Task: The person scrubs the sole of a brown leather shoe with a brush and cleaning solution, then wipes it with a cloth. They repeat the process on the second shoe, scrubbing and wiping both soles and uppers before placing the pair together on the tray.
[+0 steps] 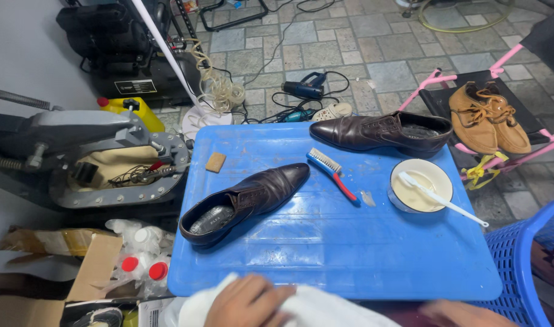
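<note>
At the bottom edge my left hand [248,301] presses down on a white cloth [325,310], fingers curled into it. My right hand [464,313] shows only as a blurred strip at the lower right, beside the cloth; its grip is unclear. On the blue plastic table [349,254] lie two dark brown leather shoes, one [246,201] near my left hand and one [383,132] at the far edge. Between them lies a small brush [332,172] with a blue and red handle.
A white bowl of cream [420,184] holds a white brush [446,203]. A tan block [215,161] lies on the table's left. Tan suede shoes [489,118] rest on a pink-framed stool. A grey machine [89,154], bottles [140,263], a blue basket [528,260] and a heat gun [304,89] surround the table.
</note>
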